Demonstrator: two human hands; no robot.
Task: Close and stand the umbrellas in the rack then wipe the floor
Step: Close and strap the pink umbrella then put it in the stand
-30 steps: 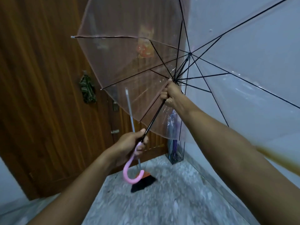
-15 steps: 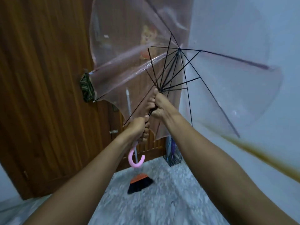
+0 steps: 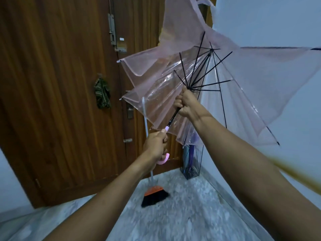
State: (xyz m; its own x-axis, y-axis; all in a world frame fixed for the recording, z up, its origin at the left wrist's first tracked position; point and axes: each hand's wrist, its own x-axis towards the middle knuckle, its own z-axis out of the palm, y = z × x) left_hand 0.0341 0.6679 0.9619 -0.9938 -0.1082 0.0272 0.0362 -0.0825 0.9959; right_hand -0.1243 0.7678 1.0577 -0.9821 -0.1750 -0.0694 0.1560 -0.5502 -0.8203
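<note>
The pink see-through umbrella [image 3: 173, 80] is half collapsed, held up in front of the wooden door [image 3: 60, 84] with its canopy sagging in loose folds and its black ribs still fanned out. The left hand [image 3: 156, 145] is wrapped tight around the curved pink handle, below and door-side of the canopy, and the right hand [image 3: 186, 103] is clenched on the black shaft at the runner, where the stretchers meet. The clear rack [image 3: 191, 164] stands on the floor at the foot of the door's right edge, in the corner, and appears to hold at least one purple umbrella already, though the hanging canopy hides its top. The main risk is pinched fingers: the right hand sits where the stretchers converge, so a quick pull on the runner could trap skin. A fold of the soft plastic could also catch between ribs and tear, or stop the runner from latching, letting the canopy spring open. The free rib tips swing close to the door's metal latches and the broom [image 3: 152, 195] leaning against the door, and could snag or topple it.
</note>
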